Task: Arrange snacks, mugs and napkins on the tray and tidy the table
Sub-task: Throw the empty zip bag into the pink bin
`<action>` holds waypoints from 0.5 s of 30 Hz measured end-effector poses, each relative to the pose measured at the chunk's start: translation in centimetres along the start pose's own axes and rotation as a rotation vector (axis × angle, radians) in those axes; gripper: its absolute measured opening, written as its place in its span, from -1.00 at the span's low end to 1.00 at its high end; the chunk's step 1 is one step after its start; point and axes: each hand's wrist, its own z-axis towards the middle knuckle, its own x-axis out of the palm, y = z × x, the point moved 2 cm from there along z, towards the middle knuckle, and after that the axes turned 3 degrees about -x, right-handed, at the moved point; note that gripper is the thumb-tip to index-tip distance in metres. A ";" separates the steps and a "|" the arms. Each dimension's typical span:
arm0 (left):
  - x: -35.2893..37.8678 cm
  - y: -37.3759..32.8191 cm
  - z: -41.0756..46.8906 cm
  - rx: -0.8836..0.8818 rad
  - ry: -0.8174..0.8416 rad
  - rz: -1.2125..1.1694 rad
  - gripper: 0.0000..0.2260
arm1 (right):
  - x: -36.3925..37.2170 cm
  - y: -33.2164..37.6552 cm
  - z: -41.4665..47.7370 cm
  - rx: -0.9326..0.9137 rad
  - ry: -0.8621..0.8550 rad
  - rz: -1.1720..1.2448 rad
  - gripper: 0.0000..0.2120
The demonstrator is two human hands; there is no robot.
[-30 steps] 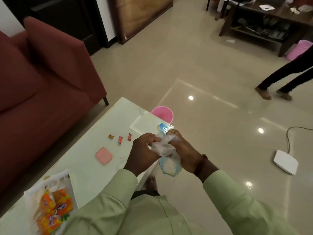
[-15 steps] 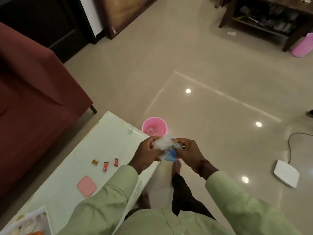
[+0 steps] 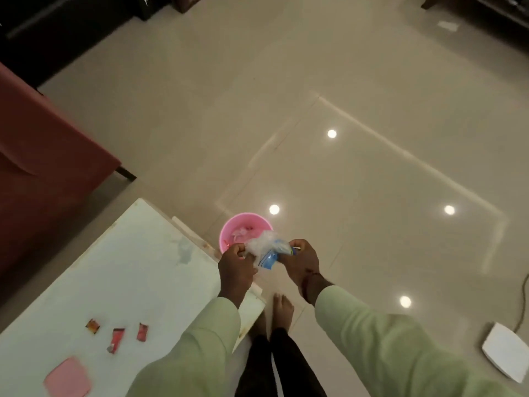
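At the far left stood a dark red sofa point(image 3: 43, 167), its black leg point(image 3: 126, 173) on the beige tiled floor point(image 3: 372, 196), and near it the white table point(image 3: 120, 267) ran from the left edge toward the middle of the scene. On the near left part of the table lay a flat pink square point(image 3: 68, 378), and just beyond it 3 small torn wrappers point(image 3: 117, 335) sat in a loose row, apart from one another. Past the far right corner of the table a round pink bin point(image 3: 243, 229) stood on the floor, with some pale scraps visible inside it. The left hand point(image 3: 236, 266), in a light green sleeve point(image 3: 200, 348), was clenched on one end of a crumpled clear plastic wrapper point(image 3: 262, 245), which hung above the near rim of the bin. The right hand point(image 3: 303, 260) pinched the other end of the same bundle, where a blue and white packet point(image 3: 270, 257) showed between the 2 hands; whether the plastic and the blue piece were 1 item could not be told. A dark band circled the right wrist. Below the hands, bare feet point(image 3: 282, 309) and dark trousers stood on the floor beside the table's near right corner. Farther right, 4 bright ceiling-light reflections dotted the tiles, and at the near right edge a white flat device point(image 3: 505, 351) lay on the floor with a dark cable running off from it
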 end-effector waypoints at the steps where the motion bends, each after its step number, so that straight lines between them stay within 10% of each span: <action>1: 1.0 1.0 2.3 0.001 -0.016 0.022 -0.88 | 1.2 -0.9 2.3 0.016 -0.002 -0.016 -0.68; 15: 9.4 16.4 24.9 -0.346 -0.255 0.088 -0.54 | 16.6 -15.5 23.9 0.223 0.036 -0.140 -0.39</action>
